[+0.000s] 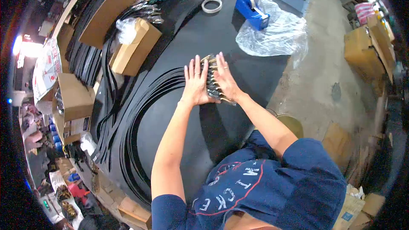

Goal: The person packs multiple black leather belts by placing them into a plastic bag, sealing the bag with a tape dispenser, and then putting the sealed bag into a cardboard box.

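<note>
A bundle of black belts (145, 102) lies on edge on the dark table, curving round from my hands towards the front left. Its near end, with gold-coloured buckles (211, 76) partly wrapped in clear plastic, sits between my two palms. My left hand (197, 84) rests against the left side of this end, fingers stretched out and spread, thumb reaching along the lower edge. From the right, my right hand (226, 80) presses flat on the buckles, its fingers straight and pointing away from me. The palms hide part of the buckle row.
A blue tape dispenser (251, 10) stands on clear plastic sheeting (277, 34) at the back right, near a tape roll (211, 5). Cardboard boxes (136, 47) and more black straps (87, 66) line the left. Concrete floor (317, 55) runs along the table's right edge.
</note>
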